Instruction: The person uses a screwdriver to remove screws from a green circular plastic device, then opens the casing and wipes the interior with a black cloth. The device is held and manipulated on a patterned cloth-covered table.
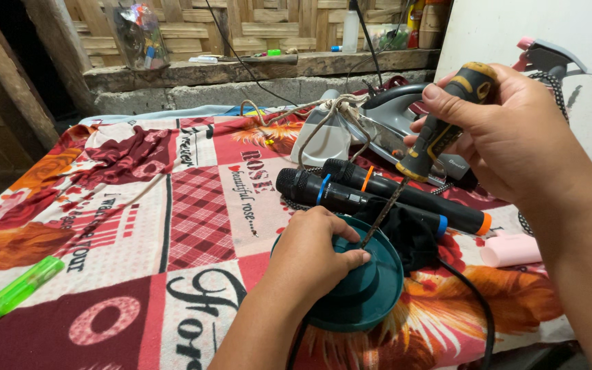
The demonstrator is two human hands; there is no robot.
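Slippage of the screwdriver (pixel 438 130) tip looks like the main hazard. Right hand (pixel 515 130), upper right of the frame, clenched round the black-and-yellow handle, shaft slanting down and left to the teal round base (pixel 368 288) at lower centre. Left hand (pixel 310 257) pressed flat over the base's top, fingers closed on the raised hub, fingertips (pixel 354 259) just beside the tip. A skid off the screw head would likely drive the tip straight into those fingers. Steep tilt of the shaft adds to that risk; could also chew up the screw head.

Base resting on a soft patterned blanket (pixel 193 205) rather than a hard tabletop; likely to rock or sink under pressure, with only one hand steadying it. Black cable (pixel 471 301) running off the base toward the lower right; a snag on the right forearm could tug the base aside.

Two black microphones (pixel 378 195) touching each other just behind the base, near the shaft; a wide swing could knock them. Clothes iron (pixel 392 113) with cord behind, green lighter (pixel 15 291) well apart at lower left. Whether the tip sits fully in a screw cannot be told.
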